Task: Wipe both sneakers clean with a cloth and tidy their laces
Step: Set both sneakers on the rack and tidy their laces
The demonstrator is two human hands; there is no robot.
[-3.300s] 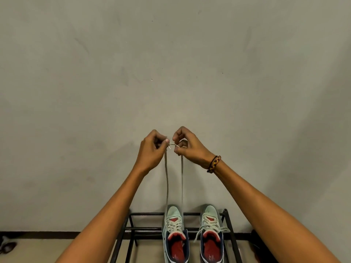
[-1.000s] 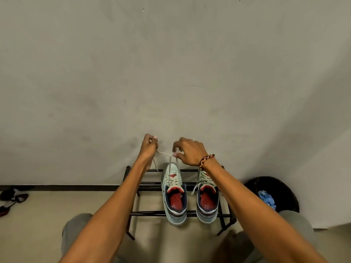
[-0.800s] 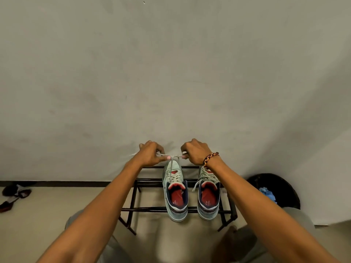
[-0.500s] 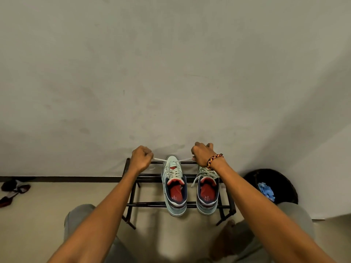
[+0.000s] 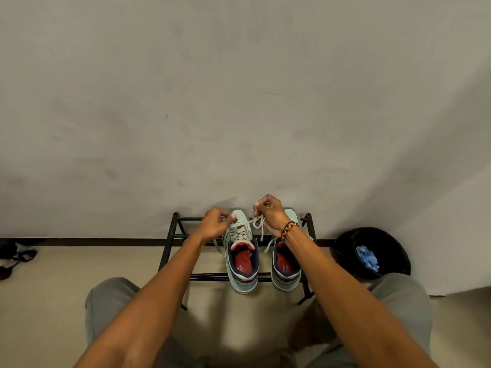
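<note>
On the black shoe rack [image 5: 170,245] two sneakers stand side by side, toes to the wall. The left hand [image 5: 215,224] hovers over the left sneaker [image 5: 243,261], its fingers curled, pinching a lace end. The right hand [image 5: 271,215], slightly higher, pinches the looped lace [image 5: 258,223], which runs across between the hands above the shoe's tongue. The right sneaker [image 5: 285,266] sits under the right wrist.

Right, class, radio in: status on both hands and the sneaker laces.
Left hand and right hand each pinching the left sneaker lace, mid-tie. Right sneaker lace loose. Nothing in the way.
</note>
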